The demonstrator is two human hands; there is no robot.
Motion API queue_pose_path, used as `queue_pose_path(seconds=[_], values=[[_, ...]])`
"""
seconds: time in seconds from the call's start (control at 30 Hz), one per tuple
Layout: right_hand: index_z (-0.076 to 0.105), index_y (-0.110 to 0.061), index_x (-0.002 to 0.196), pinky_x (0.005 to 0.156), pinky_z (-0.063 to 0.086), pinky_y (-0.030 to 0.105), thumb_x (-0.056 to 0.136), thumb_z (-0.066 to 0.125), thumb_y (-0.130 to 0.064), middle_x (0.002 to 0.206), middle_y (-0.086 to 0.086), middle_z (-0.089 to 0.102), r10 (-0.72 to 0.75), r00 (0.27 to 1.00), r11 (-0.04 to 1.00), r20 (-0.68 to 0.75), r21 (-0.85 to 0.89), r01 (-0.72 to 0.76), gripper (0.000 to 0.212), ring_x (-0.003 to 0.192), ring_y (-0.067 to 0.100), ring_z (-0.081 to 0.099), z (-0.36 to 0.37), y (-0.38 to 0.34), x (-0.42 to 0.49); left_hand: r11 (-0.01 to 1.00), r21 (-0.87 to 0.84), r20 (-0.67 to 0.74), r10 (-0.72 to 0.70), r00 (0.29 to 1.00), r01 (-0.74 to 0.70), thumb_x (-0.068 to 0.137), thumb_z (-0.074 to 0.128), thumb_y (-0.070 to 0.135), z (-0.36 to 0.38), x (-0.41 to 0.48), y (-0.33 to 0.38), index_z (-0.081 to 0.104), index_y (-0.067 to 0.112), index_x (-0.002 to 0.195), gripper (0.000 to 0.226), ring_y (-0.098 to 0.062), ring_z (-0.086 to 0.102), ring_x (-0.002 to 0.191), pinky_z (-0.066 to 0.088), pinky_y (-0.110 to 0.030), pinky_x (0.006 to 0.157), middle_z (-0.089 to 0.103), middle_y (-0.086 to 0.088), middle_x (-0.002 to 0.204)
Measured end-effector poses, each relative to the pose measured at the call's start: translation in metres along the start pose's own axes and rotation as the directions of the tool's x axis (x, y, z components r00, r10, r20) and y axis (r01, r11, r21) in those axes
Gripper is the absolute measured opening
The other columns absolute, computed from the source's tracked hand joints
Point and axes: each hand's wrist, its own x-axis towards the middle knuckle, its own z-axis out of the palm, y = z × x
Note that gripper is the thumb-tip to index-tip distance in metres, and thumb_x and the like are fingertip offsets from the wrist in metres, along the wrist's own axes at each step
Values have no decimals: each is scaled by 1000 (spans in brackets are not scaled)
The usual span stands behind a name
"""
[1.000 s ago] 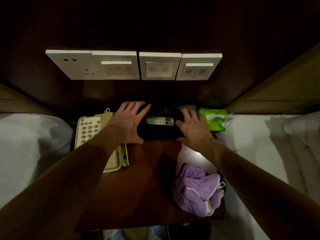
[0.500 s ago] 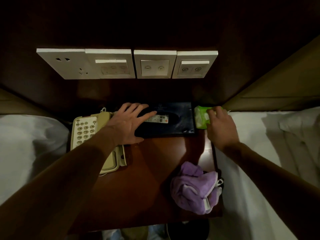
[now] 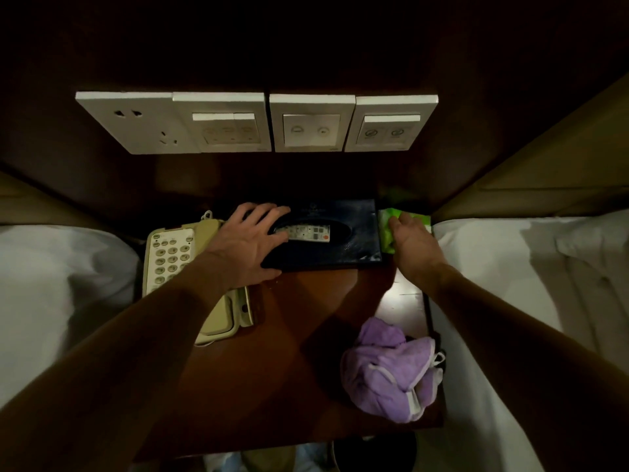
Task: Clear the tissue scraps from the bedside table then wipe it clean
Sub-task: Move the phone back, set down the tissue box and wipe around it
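Bedside table, a dark reddish wood top wedged between two white-sheeted beds, shows no loose tissue scraps on its bare middle, so the clearing step looks done or nearly so. A few pale glints just in front of the tissue box could be crumbs or only reflections; the light is too dim to tell. The wiping looks not yet begun: the purple cloth lies bunched and untouched at the front right corner, and the wood shows a soft sheen with a bright patch along its right edge. The moment seems to be one of tidying the things at the back. The left hand lies flat with fingers spread on the left end of the dark box, beside the remote control resting over the box's oval slot. The right hand reaches to the green packet in the back right corner and touches it; whether it grips or only presses I cannot tell. A cream telephone sits along the left edge.
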Motion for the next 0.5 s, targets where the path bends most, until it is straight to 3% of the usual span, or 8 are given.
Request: queue_pose_path(seconds=[0.27, 0.5], values=[[52, -4, 138, 99, 45, 45, 74, 71, 8, 129, 17, 50, -101, 995, 994, -1, 35, 101, 68, 121, 37, 45, 3, 3, -2, 999, -38, -27, -6, 1000, 5, 83, 54, 75, 4, 0, 0, 50, 34, 139, 69, -28, 19, 151, 17, -49, 122, 14, -6, 168], [48, -3, 141, 109, 39, 43, 76, 65, 11, 134, 19, 47, -64, 996, 993, 59, 105, 57, 69, 126, 37, 43, 8, 0, 5, 997, -72, -24, -9, 1000, 7, 84, 55, 73, 7, -1, -1, 47, 34, 139, 68, -27, 17, 153, 17, -49, 121, 11, -5, 169]])
